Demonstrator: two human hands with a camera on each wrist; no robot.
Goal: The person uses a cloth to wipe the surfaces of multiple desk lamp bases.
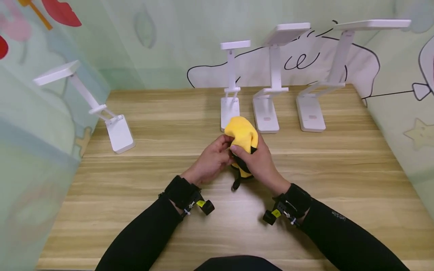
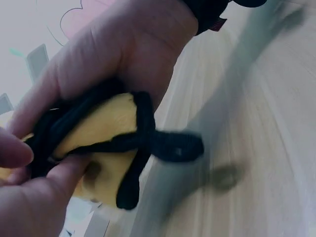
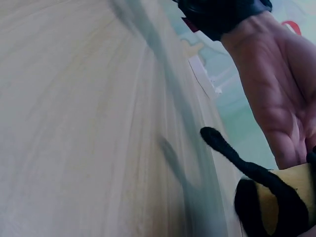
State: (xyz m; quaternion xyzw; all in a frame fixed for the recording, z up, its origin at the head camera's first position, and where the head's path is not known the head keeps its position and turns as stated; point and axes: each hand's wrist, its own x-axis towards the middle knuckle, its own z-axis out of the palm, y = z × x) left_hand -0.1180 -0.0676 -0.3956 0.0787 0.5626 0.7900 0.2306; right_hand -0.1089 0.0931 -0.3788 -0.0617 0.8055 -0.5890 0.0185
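Between both hands, in the head view, is a soft yellow-and-black plush item (image 1: 242, 131) with black bands and a black stalk (image 1: 236, 184) hanging from its near end. My right hand (image 1: 261, 162) grips its right side, thumb laid across the front. At its left edge, the fingers of my left hand (image 1: 214, 156) pinch the fabric. The left wrist view shows the left fingers (image 2: 64, 180) at the dark trim, with the black stalk (image 2: 177, 145) sticking out over the table. In the right wrist view the plush's banded end (image 3: 296, 182) appears below the left palm (image 3: 281, 89).
Several white desk lamps stand on the wooden table (image 1: 162, 135): one at the left (image 1: 120, 135), and a row behind the plush, including a middle lamp (image 1: 266, 116) and a right lamp (image 1: 311, 114). Patterned walls (image 1: 149, 49) border the table's back and sides.
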